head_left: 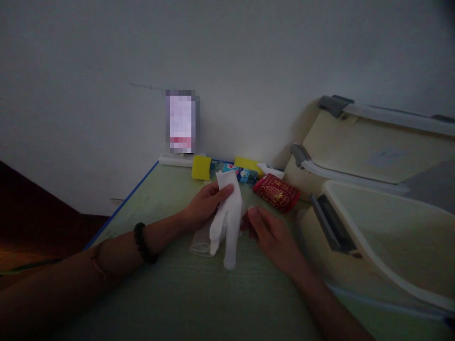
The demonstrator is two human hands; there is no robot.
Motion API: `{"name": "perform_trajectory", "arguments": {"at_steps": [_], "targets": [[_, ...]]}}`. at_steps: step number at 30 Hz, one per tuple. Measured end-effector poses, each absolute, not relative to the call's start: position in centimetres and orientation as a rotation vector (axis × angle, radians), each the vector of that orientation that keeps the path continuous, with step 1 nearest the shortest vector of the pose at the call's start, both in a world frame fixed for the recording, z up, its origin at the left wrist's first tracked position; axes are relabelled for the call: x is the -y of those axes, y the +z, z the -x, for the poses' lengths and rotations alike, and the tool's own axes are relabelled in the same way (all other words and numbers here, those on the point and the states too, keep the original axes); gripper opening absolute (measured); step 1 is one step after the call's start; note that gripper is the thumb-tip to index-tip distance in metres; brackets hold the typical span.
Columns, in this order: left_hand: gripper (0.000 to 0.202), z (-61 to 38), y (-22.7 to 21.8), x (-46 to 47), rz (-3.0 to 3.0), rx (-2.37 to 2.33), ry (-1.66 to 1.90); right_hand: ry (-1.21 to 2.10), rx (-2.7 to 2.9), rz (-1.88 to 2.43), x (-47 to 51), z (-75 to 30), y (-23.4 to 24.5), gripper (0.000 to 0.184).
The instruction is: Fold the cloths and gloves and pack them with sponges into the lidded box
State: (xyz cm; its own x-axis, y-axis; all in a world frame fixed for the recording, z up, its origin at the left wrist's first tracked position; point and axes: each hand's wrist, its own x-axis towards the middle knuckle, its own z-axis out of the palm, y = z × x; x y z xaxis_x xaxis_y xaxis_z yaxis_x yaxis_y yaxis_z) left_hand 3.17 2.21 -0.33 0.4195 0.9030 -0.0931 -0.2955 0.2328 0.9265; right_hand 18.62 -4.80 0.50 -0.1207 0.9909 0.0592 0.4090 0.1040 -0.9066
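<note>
A white glove (pixel 229 208) hangs fingers-down above the table, its cuff pinched in my left hand (pixel 206 203) with the thumb across the front. Under and beside the glove shows a clear plastic bag (pixel 201 244); how it is held is hidden. Just right of the glove, my right hand (pixel 268 232) is closed, thumb against the curled fingers. Something thin and see-through seems to lie at its fingertips, too dim to name.
Along the table's back edge lie a yellow block (pixel 201 168), a water bottle (pixel 243 174) on its side and a red packet (pixel 277 193). A lit, blurred phone-like screen (pixel 181 121) stands at the wall. Cream bins (pixel 355 208) with grey catches fill the right.
</note>
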Motion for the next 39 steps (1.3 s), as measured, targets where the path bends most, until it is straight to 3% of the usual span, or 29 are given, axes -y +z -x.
{"name": "perform_trajectory", "arguments": {"at_steps": [8, 16, 22, 30, 35, 39], "targets": [[0.021, -3.1, -0.4, -1.9, -1.268, -0.706, 0.863, 1.193, 1.364, 1.289, 4.4, -17.4, -0.2, 0.021], [0.028, -2.8, -0.5, -2.2, -1.221, -0.614, 0.757, 1.362, 0.916, 1.21, 3.7, -18.1, -0.1, 0.025], [0.012, -2.9, -0.7, -2.7, -1.095, -0.689, 0.83, 1.572, 0.89, 1.165, 3.7, -19.0, 0.6, 0.035], [0.017, -2.8, -1.1, -3.0, -1.082, -0.734, 0.864, 1.751, 0.875, 1.152, 4.2, -19.1, 0.7, 0.026], [0.014, -2.9, -1.2, -3.1, -1.132, -0.812, 0.858, 1.72, 1.112, 1.248, 4.2, -19.2, 0.0, 0.025], [0.017, -3.0, -1.2, -3.1, -1.161, -0.836, 0.847, 1.406, 1.43, 1.407, 4.1, -19.1, -0.4, 0.02]]}}
